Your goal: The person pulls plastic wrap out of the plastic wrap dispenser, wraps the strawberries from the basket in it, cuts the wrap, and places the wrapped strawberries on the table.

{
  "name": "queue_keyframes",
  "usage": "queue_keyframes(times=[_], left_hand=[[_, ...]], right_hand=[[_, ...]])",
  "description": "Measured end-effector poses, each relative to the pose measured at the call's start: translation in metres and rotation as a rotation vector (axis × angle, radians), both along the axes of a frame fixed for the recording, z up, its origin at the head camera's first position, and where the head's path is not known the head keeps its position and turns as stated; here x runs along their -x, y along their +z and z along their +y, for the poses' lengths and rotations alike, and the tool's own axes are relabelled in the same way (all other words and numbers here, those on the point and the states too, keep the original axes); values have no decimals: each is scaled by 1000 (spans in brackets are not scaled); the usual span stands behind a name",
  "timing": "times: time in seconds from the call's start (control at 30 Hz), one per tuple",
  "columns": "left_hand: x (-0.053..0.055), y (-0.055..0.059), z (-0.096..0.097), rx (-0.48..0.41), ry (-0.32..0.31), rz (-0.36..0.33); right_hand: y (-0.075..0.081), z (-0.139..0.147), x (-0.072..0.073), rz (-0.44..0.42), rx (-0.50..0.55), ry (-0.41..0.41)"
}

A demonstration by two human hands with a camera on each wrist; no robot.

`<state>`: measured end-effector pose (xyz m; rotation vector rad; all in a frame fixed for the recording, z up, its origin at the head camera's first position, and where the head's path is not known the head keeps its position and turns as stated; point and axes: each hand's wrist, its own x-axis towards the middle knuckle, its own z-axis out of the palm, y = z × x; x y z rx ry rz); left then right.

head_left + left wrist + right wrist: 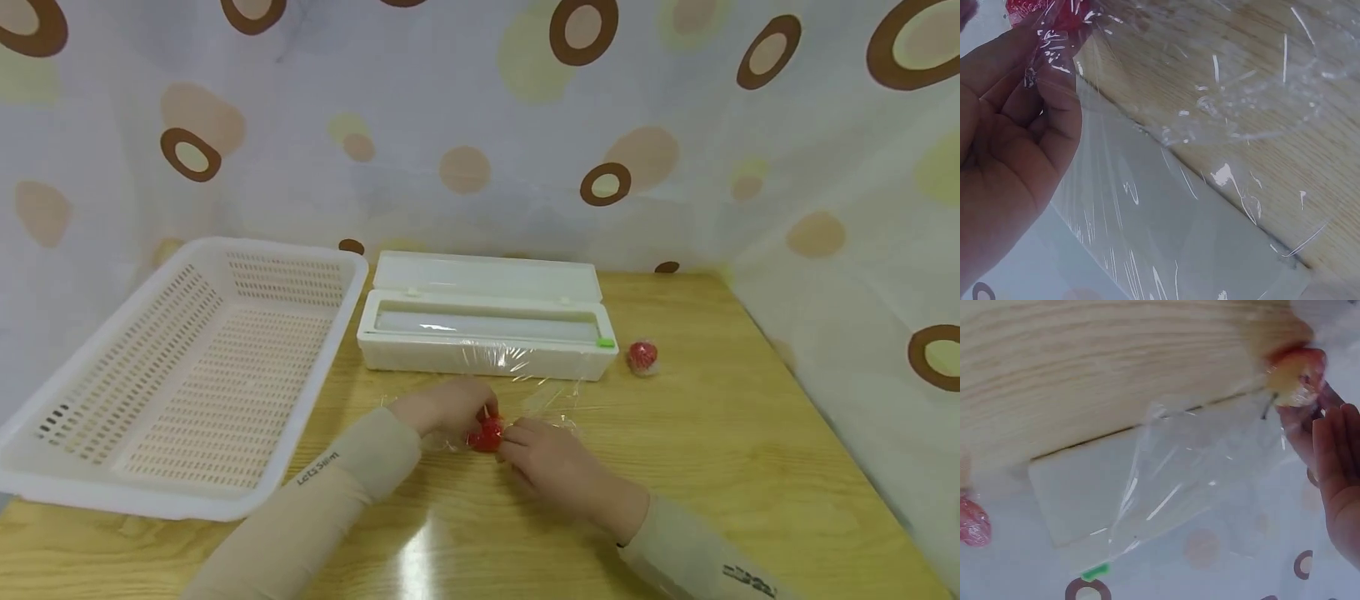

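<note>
A small red and yellow apple (1297, 378) with a dark stem lies low over the table, clear cling film (1210, 119) around it. In the head view my left hand (457, 404) is at its left side. Up close, the left fingers (1060, 106) are curled at the red fruit and pinch gathered film. From the right, my right hand (551, 462) reaches the fruit with its fingertips; its fingers look fairly straight in the right wrist view. The film runs back to a white wrap dispenser (480, 358), whose lid (487, 279) is raised and whose roll shows inside.
A film-wrapped red fruit (642, 357) sits to the right of the dispenser. At the left stands a large white plastic basket (315, 392) with slotted walls. A green slider (606, 342) is on the dispenser's right end. Behind the wooden table (720, 450) hangs a patterned curtain (465, 100).
</note>
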<state>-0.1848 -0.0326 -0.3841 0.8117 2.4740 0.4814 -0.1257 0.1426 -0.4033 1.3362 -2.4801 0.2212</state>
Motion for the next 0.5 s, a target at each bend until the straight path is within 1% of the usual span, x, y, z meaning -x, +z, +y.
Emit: queue_keyframes(times=[0.03,0.1,0.17,0.27,0.37,0.5], left_hand=[[1,0,0,1,-9,4],[3,0,-1,1,-32,15],[5,-1,-2,1,-43,19],[7,-3,-3,-11,-56,24],[8,-6,-5,-34,-51,-2],[9,-9,-8,-63,-29,-43]], right_hand=[[-2,-2,0,-17,-24,-5],[-6,-3,2,-59,-49,-67],[-9,-2,5,-110,-46,-130],[-14,0,10,-155,-56,-180],[-19,1,13,-185,-71,-193],[-23,0,15,-188,-105,-211]])
